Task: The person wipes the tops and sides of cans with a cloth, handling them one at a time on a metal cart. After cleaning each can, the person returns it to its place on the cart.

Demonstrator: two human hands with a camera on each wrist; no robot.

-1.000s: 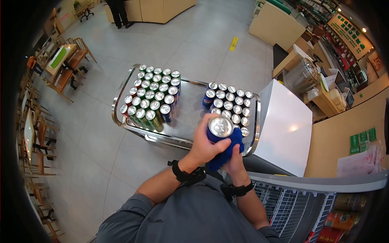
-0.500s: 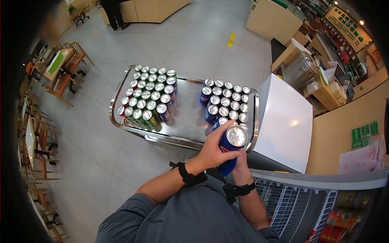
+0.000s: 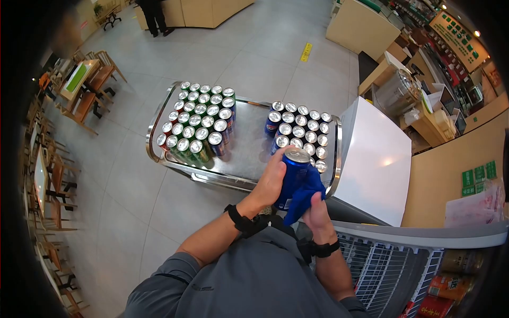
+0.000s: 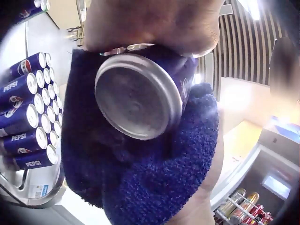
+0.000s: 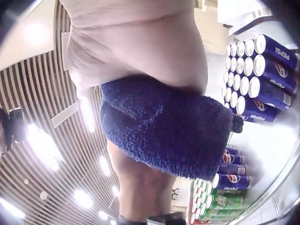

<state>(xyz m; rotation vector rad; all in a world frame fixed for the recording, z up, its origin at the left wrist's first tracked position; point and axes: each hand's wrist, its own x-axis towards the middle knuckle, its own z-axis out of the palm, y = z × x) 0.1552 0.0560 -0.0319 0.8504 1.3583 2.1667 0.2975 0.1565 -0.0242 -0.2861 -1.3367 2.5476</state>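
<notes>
The blue can is held beside the near edge of the trolley; the left hand has its fingers clamped round it. The right hand grips a blue cloth against it, most fingers hidden. Risk: cloth pressure against a slack left grip could dislodge the can. The left wrist view shows its base, unseen from the head.

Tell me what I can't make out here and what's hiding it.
Blue drink can, right wrist view: hidden behind blue cloth.
Right hand, head view: most fingers behind the cloth.
Some Pepsi cans, head view: partly behind left hand.
Standing person, head view: upper body past top edge.
Signboard lettering, head view: too small.
</notes>
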